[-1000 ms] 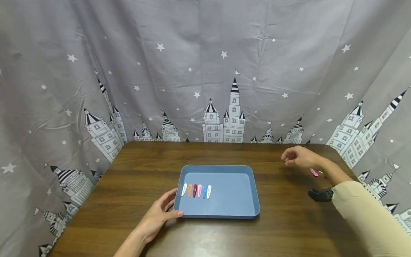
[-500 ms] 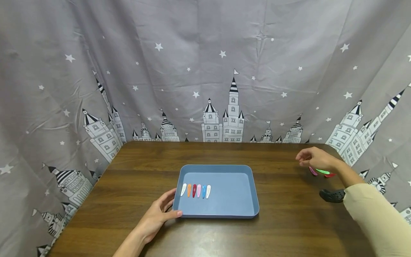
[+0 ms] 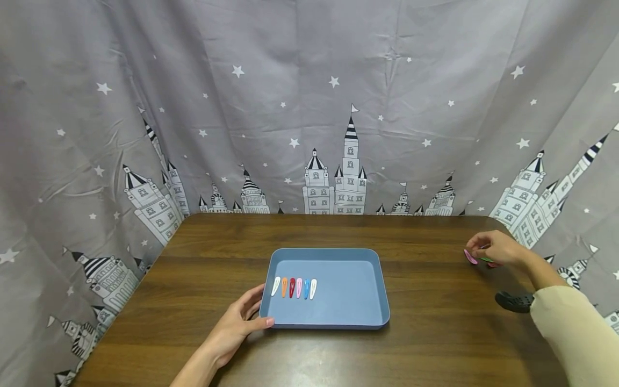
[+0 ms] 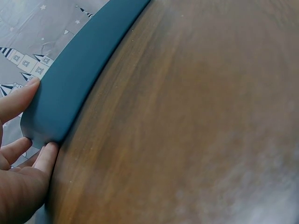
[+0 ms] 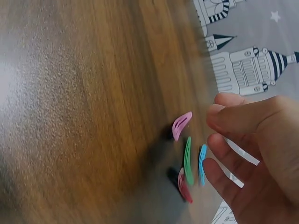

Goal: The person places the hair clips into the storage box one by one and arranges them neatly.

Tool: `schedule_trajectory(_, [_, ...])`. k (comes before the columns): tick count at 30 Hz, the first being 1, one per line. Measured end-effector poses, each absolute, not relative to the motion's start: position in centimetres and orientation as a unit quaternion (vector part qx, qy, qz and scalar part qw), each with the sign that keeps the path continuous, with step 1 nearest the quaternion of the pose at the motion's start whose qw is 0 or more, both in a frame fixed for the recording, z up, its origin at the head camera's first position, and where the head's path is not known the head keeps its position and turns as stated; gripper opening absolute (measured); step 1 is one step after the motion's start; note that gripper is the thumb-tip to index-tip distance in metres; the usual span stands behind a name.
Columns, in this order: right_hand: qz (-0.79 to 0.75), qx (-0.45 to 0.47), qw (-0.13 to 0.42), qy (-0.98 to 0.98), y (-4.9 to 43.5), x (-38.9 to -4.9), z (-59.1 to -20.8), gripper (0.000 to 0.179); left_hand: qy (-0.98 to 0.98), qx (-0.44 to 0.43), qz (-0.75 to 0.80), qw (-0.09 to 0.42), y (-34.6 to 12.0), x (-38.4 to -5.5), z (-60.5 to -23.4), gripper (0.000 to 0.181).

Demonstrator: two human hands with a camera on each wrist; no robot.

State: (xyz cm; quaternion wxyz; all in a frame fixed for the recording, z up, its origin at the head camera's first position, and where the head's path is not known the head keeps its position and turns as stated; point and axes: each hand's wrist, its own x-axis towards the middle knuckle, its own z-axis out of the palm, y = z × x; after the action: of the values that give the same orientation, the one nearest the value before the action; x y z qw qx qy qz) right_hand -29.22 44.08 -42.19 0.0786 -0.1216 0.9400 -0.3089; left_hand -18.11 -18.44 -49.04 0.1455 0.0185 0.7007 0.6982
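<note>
My left hand (image 3: pixel 237 325) holds the near left corner of a blue-grey tray (image 3: pixel 348 290), its thumb at the rim and fingers against the outside wall. In the tray, snap hair clips lie in a row at the left: a white clip (image 3: pixel 275 286), an orange clip (image 3: pixel 284 287), then red, pink, blue and another white one. At the table's far right my right hand (image 3: pixel 498 248) hovers with bent fingers over loose snap clips, nothing in its grasp. The right wrist view shows a pink clip (image 5: pixel 181 125), a green clip (image 5: pixel 188 161), a blue clip (image 5: pixel 202 163) and a red clip (image 5: pixel 184 186).
The brown wooden table (image 3: pixel 435 333) ends at the back against a grey curtain (image 3: pixel 271 107) printed with castles and stars. A dark perforated piece (image 3: pixel 514 302) shows beside the right sleeve's cuff.
My right hand has moved right and lowered toward the loose clips, now partly covering the green and red ones. The left hand stays at the tray corner, and the row of clips is unchanged.
</note>
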Motion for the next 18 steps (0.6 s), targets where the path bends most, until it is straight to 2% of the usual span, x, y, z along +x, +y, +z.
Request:
schedule_trajectory(7, [-0.331,-0.116,0.081,0.933,45.4,-28.8,-43.0,0.015,0.702,0.018,0.698,0.144,-18.4,-18.1,-49.0,0.086])
schedule_trajectory(18, [-0.283,-0.124,0.062,0.949,47.3,-28.2,-43.9,0.012,0.704,0.021,0.696,0.144,-18.5,-18.0,-49.0,0.086])
